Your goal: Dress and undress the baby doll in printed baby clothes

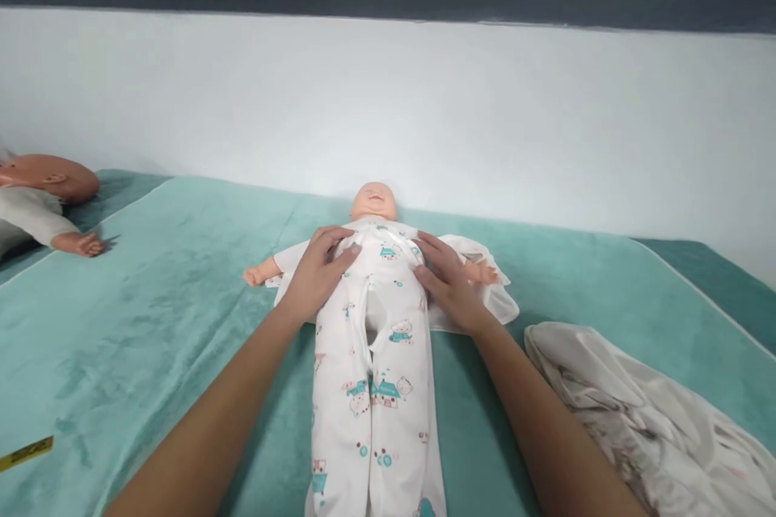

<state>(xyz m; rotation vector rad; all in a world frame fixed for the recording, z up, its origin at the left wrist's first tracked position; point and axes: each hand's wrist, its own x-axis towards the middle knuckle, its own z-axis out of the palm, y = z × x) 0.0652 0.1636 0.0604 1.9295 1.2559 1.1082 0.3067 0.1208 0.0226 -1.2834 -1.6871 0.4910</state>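
Note:
A baby doll (374,202) lies on its back on a teal mat (182,299), head towards the wall. It wears a white printed sleepsuit (371,388) whose front gapes open at the middle. My left hand (318,271) rests flat on the left side of the doll's chest, fingers stretched out. On the right side of the chest my right hand (445,279) lies flat in the same way. Neither hand grips anything. A white cloth (497,299) lies under the doll's right side.
A second doll (42,202) in a white top lies at the far left edge. A crumpled white printed cloth (643,412) is heaped at the lower right. A yellow tag (25,452) sits at the lower left. A white wall stands behind.

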